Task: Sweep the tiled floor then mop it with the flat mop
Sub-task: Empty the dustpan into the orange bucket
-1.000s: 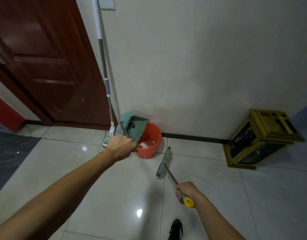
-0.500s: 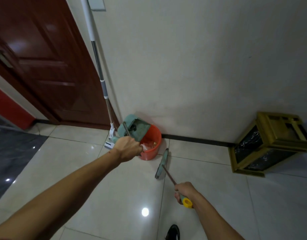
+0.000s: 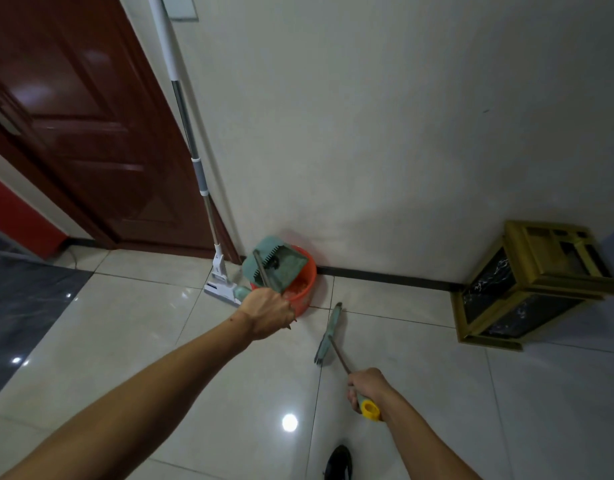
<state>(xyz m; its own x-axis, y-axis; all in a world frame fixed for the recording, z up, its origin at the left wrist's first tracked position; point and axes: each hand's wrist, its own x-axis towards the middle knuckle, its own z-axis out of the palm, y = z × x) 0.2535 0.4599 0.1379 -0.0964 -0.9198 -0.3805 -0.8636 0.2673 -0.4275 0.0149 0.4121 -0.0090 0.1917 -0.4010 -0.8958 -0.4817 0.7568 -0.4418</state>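
Against the wall, flat mop (image 3: 180, 109) leans beside brown door (image 3: 73, 126); orange bucket (image 3: 303, 289) at its foot, gold stand (image 3: 541, 282) well off right. Left hand (image 3: 267, 311) grips dustpan (image 3: 279, 265) handle, pan tilted over bucket. Right hand (image 3: 367, 388) grips broom (image 3: 328, 336) handle, head on tiled floor (image 3: 125, 341) ahead, near bucket.

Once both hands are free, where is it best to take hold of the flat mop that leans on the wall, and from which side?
Grip the flat mop on the grey section of its pole, probably about mid-height, coming from the open floor side in front. The pole leans with its top against the wall, beside the door, so the back is closed off. Its head sits on the floor next to the orange bucket, too low to grasp well.
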